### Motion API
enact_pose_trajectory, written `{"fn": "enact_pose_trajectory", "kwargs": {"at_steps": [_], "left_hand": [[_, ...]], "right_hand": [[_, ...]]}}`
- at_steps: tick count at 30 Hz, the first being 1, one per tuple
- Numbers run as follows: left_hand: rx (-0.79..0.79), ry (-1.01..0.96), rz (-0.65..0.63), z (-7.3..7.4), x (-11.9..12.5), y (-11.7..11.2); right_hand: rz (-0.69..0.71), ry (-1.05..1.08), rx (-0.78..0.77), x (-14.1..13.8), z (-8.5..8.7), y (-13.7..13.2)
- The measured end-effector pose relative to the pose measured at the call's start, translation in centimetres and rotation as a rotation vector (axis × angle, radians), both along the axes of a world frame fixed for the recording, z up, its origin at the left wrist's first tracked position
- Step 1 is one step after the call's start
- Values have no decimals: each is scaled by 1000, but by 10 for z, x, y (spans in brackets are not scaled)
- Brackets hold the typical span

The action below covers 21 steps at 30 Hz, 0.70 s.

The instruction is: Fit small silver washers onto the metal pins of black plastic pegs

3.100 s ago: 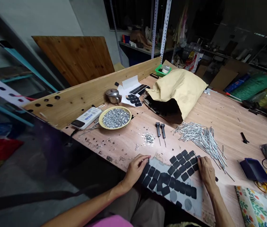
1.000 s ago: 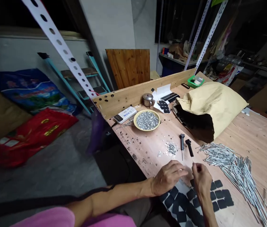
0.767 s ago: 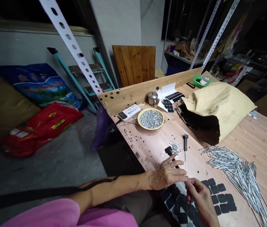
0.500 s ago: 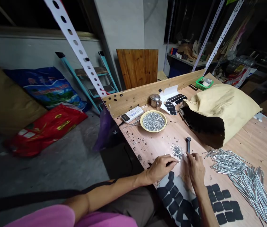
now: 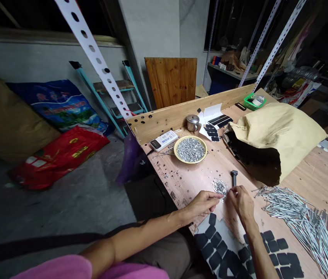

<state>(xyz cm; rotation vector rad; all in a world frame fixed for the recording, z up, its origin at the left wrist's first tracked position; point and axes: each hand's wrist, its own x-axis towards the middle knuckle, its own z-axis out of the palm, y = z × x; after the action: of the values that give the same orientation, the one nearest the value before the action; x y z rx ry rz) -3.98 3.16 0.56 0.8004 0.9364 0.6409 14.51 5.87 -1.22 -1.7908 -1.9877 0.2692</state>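
My left hand (image 5: pixel 203 205) and my right hand (image 5: pixel 241 202) meet just below a small heap of steel washers (image 5: pixel 220 186) on the wooden workbench (image 5: pixel 187 176). The left fingers curl closed, apparently around a black-handled screwdriver, whose handle is hidden. The right fingertips pinch close to the left fingertips, but anything between them is too small to see. A second black-handled screwdriver (image 5: pixel 234 178) lies just above my right hand, its shaft hidden behind that hand. Below my hands lies a white backing sheet (image 5: pixel 224 232) carrying several black rounded pads.
A yellow-rimmed plate (image 5: pixel 174 149) of washers, a steel cup (image 5: pixel 193 123) and a white device (image 5: pixel 164 140) stand toward the back board (image 5: pixel 187 112). A kraft paper bag (image 5: pixel 280 135) sits to the right, and a large pile of metal rods (image 5: pixel 300 217) lies at lower right.
My view has swung left of the earliest frame. Both hands moved from the pad sheet up to the washers, and my left hand took one screwdriver off the bench.
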Motion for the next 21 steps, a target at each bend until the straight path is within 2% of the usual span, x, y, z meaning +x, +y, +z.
{"fn": "enact_pose_trajectory", "kwargs": {"at_steps": [2, 6, 8, 15, 21], "left_hand": [[10, 1, -21, 5, 0, -1], [79, 14, -49, 14, 3, -6], [125, 22, -62, 16, 5, -9], [193, 12, -75, 16, 9, -14], [286, 32, -120, 19, 12, -16]], "right_hand": [[-36, 154, -55, -5, 5, -12], [-194, 721, -226, -17, 20, -40], [-261, 888, -258, -22, 25, -48], [-336, 991, -202, -25, 29, -63], [-307, 908, -145, -20, 29, -73]]}}
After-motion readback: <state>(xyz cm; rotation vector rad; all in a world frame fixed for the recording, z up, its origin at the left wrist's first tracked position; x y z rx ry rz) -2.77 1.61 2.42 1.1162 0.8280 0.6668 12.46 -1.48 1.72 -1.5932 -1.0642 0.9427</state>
